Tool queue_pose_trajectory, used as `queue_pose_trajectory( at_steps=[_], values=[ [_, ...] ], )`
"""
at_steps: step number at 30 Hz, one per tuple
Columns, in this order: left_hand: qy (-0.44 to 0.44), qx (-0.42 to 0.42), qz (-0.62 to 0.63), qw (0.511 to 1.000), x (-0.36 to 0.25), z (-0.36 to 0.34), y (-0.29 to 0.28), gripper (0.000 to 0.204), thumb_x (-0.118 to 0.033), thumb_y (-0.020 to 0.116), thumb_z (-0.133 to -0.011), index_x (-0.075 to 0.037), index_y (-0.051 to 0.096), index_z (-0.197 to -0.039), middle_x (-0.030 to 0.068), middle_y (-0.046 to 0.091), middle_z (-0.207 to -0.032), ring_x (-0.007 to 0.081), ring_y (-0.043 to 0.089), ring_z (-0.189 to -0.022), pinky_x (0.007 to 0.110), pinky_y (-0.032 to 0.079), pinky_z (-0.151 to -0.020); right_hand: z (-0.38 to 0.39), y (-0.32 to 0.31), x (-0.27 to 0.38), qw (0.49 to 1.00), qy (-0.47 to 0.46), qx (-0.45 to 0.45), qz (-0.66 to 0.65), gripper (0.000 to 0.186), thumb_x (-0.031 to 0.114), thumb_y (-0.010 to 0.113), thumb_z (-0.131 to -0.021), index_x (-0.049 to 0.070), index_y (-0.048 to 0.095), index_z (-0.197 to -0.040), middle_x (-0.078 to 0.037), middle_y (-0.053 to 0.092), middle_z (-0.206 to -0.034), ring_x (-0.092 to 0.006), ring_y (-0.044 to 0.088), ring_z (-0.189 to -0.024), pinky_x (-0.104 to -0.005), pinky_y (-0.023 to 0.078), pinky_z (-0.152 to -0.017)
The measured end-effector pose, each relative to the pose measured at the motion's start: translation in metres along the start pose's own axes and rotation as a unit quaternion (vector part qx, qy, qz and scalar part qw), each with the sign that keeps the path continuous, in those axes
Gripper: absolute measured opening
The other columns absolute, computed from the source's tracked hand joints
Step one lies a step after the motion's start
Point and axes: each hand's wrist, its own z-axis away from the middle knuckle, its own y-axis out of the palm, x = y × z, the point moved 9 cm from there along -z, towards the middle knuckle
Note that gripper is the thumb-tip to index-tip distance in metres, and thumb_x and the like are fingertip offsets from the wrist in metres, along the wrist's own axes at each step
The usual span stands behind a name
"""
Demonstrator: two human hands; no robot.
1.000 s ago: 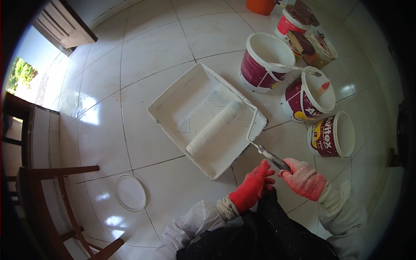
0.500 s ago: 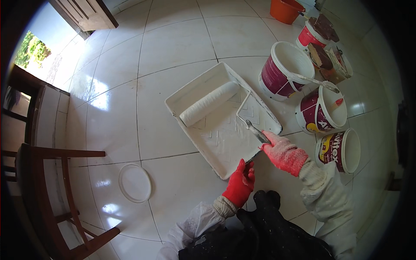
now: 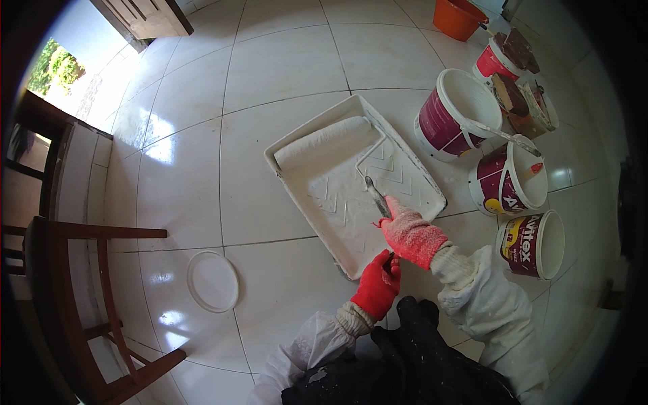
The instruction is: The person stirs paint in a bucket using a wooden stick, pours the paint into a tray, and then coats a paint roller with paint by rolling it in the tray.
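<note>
My right hand point(image 3: 413, 234), in a red glove dusted with white, is wrapped round the dark handle of a paint roller point(image 3: 322, 143). The roller's white, paint-covered sleeve lies in the deep far end of a white paint tray point(image 3: 424, 177) on the floor. Wet white paint coats the tray's ribbed slope. My left hand point(image 3: 376, 287), in a red glove, grips the tray's near edge, thumb over the rim; part of its fingers is hidden. The two hands are close together, left below right.
Several paint buckets, including a large maroon-and-white one point(image 3: 439, 125), stand right of the tray. A brush point(image 3: 532, 172) leans in the middle bucket. Behind are a red bucket point(image 3: 496, 64) and an orange basin point(image 3: 459, 19). Left are a round lid point(image 3: 212, 281) and a wooden chair point(image 3: 104, 297).
My right hand has moved left and slightly up, pushing the roller toward the far left end of the tray. My left hand stays at the near edge, its fingers curled in more.
</note>
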Motion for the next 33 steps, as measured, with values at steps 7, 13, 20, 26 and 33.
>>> queue_pose_trajectory(
  at_steps=[7, 13, 20, 26, 33],
  values=[
    [0.086, -0.029, -0.258, 0.962, -0.022, 0.007, 0.008, 0.022, 0.002, 0.049, -0.088, 0.002, 0.052, -0.11, 0.0067, 0.06, -0.091, 0.0094, 0.055, -0.076, 0.018, 0.045, -0.068, 0.034, -0.022, -0.001, 1.0, -0.022, -0.003, 0.006, 0.054, 0.017, 0.052, -0.086, 0.009, 0.035, -0.138, -0.018, 0.062, -0.088, -0.0286, 0.061, -0.064, -0.0373, 0.049, -0.057],
    [0.079, -0.05, -0.201, 0.975, -0.022, 0.004, 0.003, 0.015, -0.013, 0.051, -0.094, 0.0, 0.053, -0.102, 0.0072, 0.061, -0.088, 0.0143, 0.055, -0.067, 0.021, 0.051, -0.062, 0.061, -0.02, -0.005, 0.961, 0.058, 0.086, -0.258, 0.055, 0.017, 0.056, -0.087, 0.008, 0.037, -0.137, -0.014, 0.062, -0.089, -0.0158, 0.057, -0.056, -0.0317, 0.048, -0.054],
    [-0.027, -0.041, 0.033, 0.998, 0.0, 0.006, 0.003, 0.015, -0.016, 0.051, -0.095, -0.004, 0.05, -0.105, 0.0079, 0.059, -0.097, 0.0136, 0.054, -0.072, 0.02, 0.049, -0.062, 0.053, -0.023, -0.011, 0.982, -0.049, -0.068, -0.169, 0.049, 0.022, 0.051, -0.09, 0.01, 0.042, -0.137, -0.011, 0.065, -0.085, -0.0205, 0.061, -0.066, -0.0343, 0.049, -0.063],
    [-0.067, -0.064, 0.121, 0.988, 0.005, 0.007, 0.001, 0.02, -0.018, 0.049, -0.096, 0.001, 0.054, -0.101, 0.0068, 0.062, -0.087, 0.0136, 0.058, -0.071, 0.02, 0.052, -0.063, 0.052, -0.033, -0.001, 0.984, -0.098, -0.125, -0.076, 0.048, 0.02, 0.05, -0.088, 0.012, 0.044, -0.135, -0.022, 0.063, -0.089, -0.0367, 0.062, -0.077, -0.0405, 0.048, -0.068],
    [-0.072, -0.08, 0.115, 0.987, 0.004, 0.013, 0.0, 0.017, -0.016, 0.052, -0.095, 0.0, 0.054, -0.102, 0.0084, 0.064, -0.092, 0.0148, 0.06, -0.069, 0.021, 0.054, -0.061, 0.053, -0.056, -0.024, 0.973, -0.114, -0.2, -0.034, 0.047, 0.015, 0.05, -0.088, 0.01, 0.044, -0.134, -0.022, 0.062, -0.089, -0.0355, 0.061, -0.078, -0.0418, 0.047, -0.07]
  ],
)
